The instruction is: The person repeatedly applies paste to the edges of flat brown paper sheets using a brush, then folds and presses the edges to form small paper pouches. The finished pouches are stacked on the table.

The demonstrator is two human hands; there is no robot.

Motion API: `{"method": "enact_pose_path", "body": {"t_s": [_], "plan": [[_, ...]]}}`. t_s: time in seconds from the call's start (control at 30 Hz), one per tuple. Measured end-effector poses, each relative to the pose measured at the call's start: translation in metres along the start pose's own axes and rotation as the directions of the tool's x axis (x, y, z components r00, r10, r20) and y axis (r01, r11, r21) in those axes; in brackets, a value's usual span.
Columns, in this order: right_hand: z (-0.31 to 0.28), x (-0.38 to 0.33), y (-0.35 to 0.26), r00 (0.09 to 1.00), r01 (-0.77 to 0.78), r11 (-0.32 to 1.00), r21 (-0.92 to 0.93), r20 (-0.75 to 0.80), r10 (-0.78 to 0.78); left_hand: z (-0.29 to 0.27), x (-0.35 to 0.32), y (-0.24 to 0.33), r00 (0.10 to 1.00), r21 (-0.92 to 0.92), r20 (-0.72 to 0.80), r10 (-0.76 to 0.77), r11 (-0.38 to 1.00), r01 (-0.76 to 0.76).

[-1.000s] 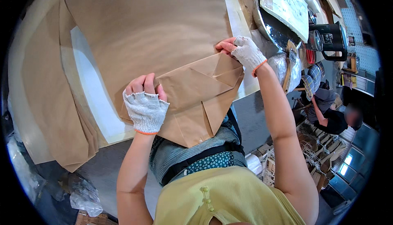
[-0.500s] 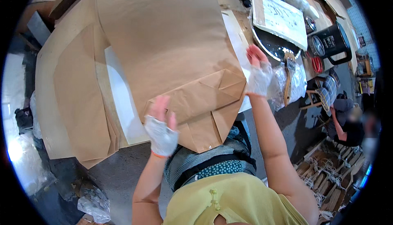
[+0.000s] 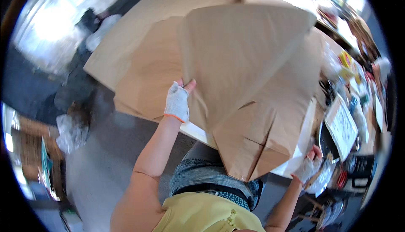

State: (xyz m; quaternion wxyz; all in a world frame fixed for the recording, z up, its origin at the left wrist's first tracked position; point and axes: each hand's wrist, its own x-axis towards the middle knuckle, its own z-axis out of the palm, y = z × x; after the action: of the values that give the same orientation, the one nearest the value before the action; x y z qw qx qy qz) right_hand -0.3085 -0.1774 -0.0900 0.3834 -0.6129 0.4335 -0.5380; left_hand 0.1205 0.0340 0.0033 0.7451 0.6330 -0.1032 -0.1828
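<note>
My left hand (image 3: 177,101), in a white fingerless glove, pinches the left edge of a large brown paper bag (image 3: 240,50). Part of that bag is raised and slants across its folded bottom end (image 3: 257,143), where creased flaps show. My right hand (image 3: 308,168), gloved the same way, is beside the black tray (image 3: 327,142) at the right, its fingers curled. Whatever they may hold is too small to make out. More flat brown paper (image 3: 145,69) lies to the left of the bag.
A white, dark-smeared board (image 3: 342,124) rests over the black tray. Near it stand a black mug (image 3: 362,168) and clear plastic wrap (image 3: 324,179). Dark-handled scissors (image 3: 325,90) lie behind. Crumpled plastic (image 3: 71,133) sits on the floor at left.
My view has swung, shifting the table rightward. My left hand has taken hold of the bag's edge and part of the bag has lifted. My right hand has moved from the bag's side toward the tray.
</note>
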Motion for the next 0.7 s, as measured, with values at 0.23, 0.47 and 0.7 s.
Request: {"method": "enact_pose_path", "body": {"t_s": [0.23, 0.47, 0.7], "plan": [[0.012, 0.013, -0.019, 0.989, -0.04, 0.991, 0.126, 0.144, 0.021, -0.118, 0.038, 0.038, 0.844, -0.192, -0.536, 0.024, 0.97, -0.149], [0.058, 0.004, -0.045, 0.941, 0.044, 0.999, 0.016, 0.335, -0.047, -0.195, 0.029, -0.056, 0.667, -0.032, -0.741, -0.076, 0.996, 0.077], [0.027, 0.012, -0.027, 0.841, -0.07, 0.947, -0.314, 0.492, 0.225, -0.132, 0.02, -0.026, 0.285, 0.998, -0.049, 0.957, 0.056, -0.014]]}}
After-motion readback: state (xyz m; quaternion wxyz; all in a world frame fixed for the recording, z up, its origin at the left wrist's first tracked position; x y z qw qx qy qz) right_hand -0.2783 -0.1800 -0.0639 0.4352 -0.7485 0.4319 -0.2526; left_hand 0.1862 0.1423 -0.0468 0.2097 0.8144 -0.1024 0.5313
